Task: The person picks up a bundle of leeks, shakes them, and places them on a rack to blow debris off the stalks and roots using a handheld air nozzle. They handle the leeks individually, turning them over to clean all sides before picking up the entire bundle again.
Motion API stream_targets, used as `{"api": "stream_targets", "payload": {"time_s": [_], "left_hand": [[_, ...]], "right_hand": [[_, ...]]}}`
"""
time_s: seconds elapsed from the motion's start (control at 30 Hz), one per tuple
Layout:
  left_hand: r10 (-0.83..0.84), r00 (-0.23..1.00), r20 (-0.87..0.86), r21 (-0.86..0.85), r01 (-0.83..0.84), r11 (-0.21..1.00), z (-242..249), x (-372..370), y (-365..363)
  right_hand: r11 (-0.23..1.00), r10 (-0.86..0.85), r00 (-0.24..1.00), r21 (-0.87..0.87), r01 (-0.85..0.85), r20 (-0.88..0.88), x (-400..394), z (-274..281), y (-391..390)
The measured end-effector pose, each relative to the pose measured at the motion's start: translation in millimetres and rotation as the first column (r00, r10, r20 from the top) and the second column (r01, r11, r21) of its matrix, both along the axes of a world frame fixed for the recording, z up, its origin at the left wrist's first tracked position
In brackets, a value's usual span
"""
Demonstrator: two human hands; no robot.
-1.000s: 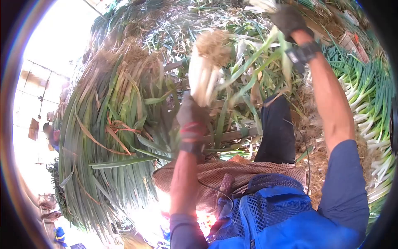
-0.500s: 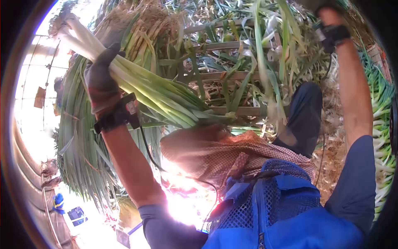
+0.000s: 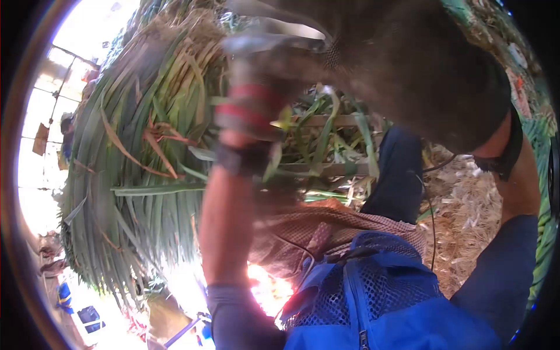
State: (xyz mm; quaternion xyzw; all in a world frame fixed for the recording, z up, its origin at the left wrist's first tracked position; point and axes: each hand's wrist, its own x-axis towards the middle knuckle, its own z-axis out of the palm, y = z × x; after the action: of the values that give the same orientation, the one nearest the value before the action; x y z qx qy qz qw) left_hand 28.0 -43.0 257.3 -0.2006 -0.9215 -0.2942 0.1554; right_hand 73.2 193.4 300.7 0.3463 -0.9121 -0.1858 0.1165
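Observation:
My left hand, in a grey glove with red stripes and a dark wrist strap, is raised in front of me and blurred by motion. I cannot make out anything in its grip. My right hand, in a dark glove, is very close to the camera and fills the upper right of the view, with a black wrist band below it. Its fingers are blurred, and whether they hold anything is hidden. A big stacked pile of green onions lies to the left of my left arm, leaves pointing down.
Wooden rails strewn with loose leaves run behind my left hand. My dark trouser leg and blue mesh vest are below. Straw covers the ground on the right, with more green onions at the edge. Another person stands far left.
My left hand held a bundle of green onions out to the left; now it is back at the centre with no bundle visible. My right hand has swung close to the camera.

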Motion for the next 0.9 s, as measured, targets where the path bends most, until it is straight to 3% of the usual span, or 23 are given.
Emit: {"api": "stream_targets", "payload": {"time_s": [0.1, 0.17, 0.23, 0.3, 0.33, 0.37, 0.4, 0.47, 0.5, 0.53, 0.6, 0.63, 0.67, 0.73, 0.83, 0.9], "left_hand": [[-0.065, 0.998, 0.024, -0.02, 0.066, 0.998, -28, 30, 79], [-0.191, 0.979, 0.071, -0.022, 0.193, 0.981, -39, 51, 107], [-0.267, 0.957, 0.114, -0.06, 0.275, 0.96, -48, 57, 123], [-0.33, 0.938, 0.105, -0.056, 0.337, 0.94, -50, 64, 128], [-0.306, 0.951, -0.048, 0.008, 0.307, 0.952, -49, 63, 129], [-0.265, 0.943, -0.202, 0.08, 0.286, 0.955, -38, 62, 126], [-0.204, 0.917, -0.343, 0.159, 0.271, 0.949, -28, 60, 122], [-0.114, 0.856, -0.504, 0.221, 0.256, 0.941, -15, 61, 87], [-0.119, 0.867, -0.483, 0.227, 0.255, 0.94, -22, 60, 66], [-0.123, 0.876, -0.466, 0.234, 0.256, 0.938, -39, 57, 45], [-0.119, 0.958, -0.259, 0.24, 0.184, 0.953, -108, 41, 10], [-0.083, 0.996, -0.026, 0.209, 0.087, 0.974, -153, 31, -5], [-0.028, 0.996, 0.082, 0.17, 0.013, 0.985, -193, 23, -20], [0.025, 0.921, 0.389, 0.103, -0.07, 0.992, -221, 26, -38], [-0.153, 0.893, 0.424, 0.307, 0.018, 0.952, -246, 21, -25], [-0.303, 0.78, 0.548, 0.386, 0.086, 0.919, -260, 7, -14]], "right_hand": [[0.983, -0.054, 0.99, 0.168, 0.076, -0.129, 8, 22, 13], [0.988, -0.018, 0.999, 0.154, 0.023, -0.029, 25, 18, 36], [0.919, -0.333, 0.925, 0.285, 0.274, 0.185, 32, 4, 45], [0.943, -0.202, 0.978, 0.278, 0.182, 0.045, 42, 7, 61], [0.952, -0.132, 0.991, 0.274, 0.134, -0.027, 42, 9, 68], [0.953, -0.251, 0.968, 0.177, 0.244, 0.016, 39, 32, 65], [0.981, -0.127, 0.984, 0.131, 0.143, -0.122, 26, 55, 90], [0.888, -0.361, 0.881, 0.176, 0.425, -0.307, 17, 147, 94], [0.812, -0.452, 0.791, 0.177, 0.556, -0.412, 15, 186, 94], [0.638, -0.611, 0.616, 0.152, 0.755, -0.497, 14, 205, 94], [0.638, -0.435, 0.663, 0.311, 0.705, -0.609, 38, 209, 83], [0.667, -0.366, 0.706, 0.358, 0.653, -0.606, 49, 203, 76], [0.692, -0.364, 0.742, 0.37, 0.62, -0.563, 55, 194, 74], [0.704, -0.426, 0.787, 0.384, 0.598, -0.446, 64, 172, 82], [0.694, -0.434, 0.786, 0.393, 0.603, -0.44, 67, 178, 87], [0.703, -0.438, 0.758, 0.341, 0.624, -0.483, 61, 200, 89]]}}
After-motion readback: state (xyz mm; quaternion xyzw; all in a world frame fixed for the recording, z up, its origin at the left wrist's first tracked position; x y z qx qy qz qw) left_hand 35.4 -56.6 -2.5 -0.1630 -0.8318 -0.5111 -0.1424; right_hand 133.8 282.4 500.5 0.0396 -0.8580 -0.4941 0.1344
